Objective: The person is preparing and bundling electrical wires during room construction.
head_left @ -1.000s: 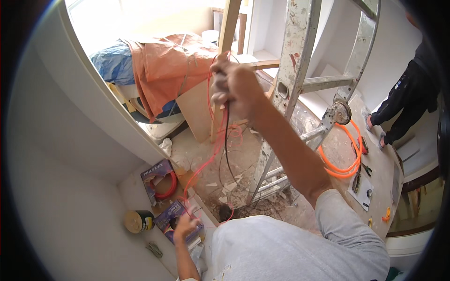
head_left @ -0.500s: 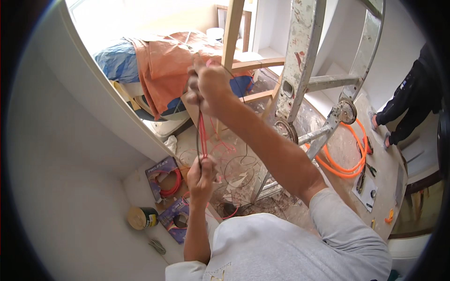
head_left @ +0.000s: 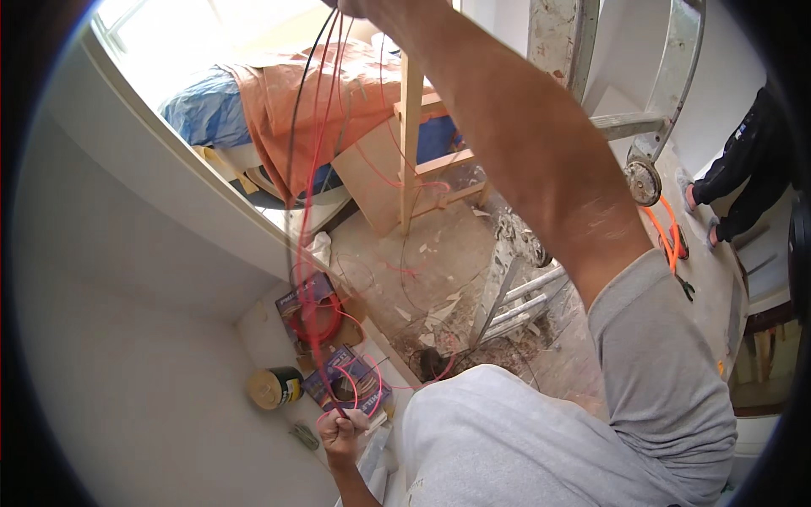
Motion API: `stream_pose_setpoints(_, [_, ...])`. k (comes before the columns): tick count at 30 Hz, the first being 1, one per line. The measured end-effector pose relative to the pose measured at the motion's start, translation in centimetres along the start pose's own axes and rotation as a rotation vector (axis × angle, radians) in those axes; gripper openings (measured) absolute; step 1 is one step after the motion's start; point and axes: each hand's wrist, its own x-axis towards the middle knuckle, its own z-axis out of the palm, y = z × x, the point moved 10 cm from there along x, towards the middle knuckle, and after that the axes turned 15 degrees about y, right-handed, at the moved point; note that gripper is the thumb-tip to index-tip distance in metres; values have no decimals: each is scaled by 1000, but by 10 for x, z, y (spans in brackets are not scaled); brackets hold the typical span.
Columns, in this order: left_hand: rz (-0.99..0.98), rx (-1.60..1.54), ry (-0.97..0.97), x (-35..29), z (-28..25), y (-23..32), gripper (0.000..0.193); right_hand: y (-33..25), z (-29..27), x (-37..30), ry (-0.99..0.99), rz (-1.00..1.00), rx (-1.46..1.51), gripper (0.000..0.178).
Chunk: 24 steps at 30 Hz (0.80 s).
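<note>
Long red and black electrical wires (head_left: 311,308) stretch between my two hands, blurred in their lower part. My left hand (head_left: 342,429) is low, near the wall, its fingers closed round the lower end of the bundle. High up, my right hand (head_left: 359,8) is cut off by the top edge; the wires hang from its closed grip and fan apart a little below it. Beside my left hand lie an open purple box of wire (head_left: 365,382) and, beyond it, another box (head_left: 306,296) with a red wire coil (head_left: 325,323).
An aluminium ladder (head_left: 492,291) and a wooden frame (head_left: 411,135) stand ahead. An orange sheet (head_left: 283,118) covers things at the back. A tub (head_left: 269,389) sits by the wall. Orange hose (head_left: 661,228) and another person's legs (head_left: 743,198) are at right. Debris (head_left: 443,313) litters the floor.
My hands have moved far apart: the right up to the top edge, the left down toward my body. The wire length between them is much longer, and the view has shifted.
</note>
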Motion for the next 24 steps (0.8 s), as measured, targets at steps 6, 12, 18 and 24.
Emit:
stream_pose_setpoints(6, [174,-566,69,52,19,86,30,91,-70,25,38,314,-96,43])
stream_pose_setpoints(12, [76,-803,-94,145,90,148,29,132,-169,-93,-154,-96,-764,62])
stream_pose_setpoints(18, [-303,-926,19,214,162,104,30,112,-203,-226,-654,-337,-477,58])
stream_pose_setpoints(24, [-254,-852,68,222,190,114,30,62,-221,-270,-667,-979,-694,48])
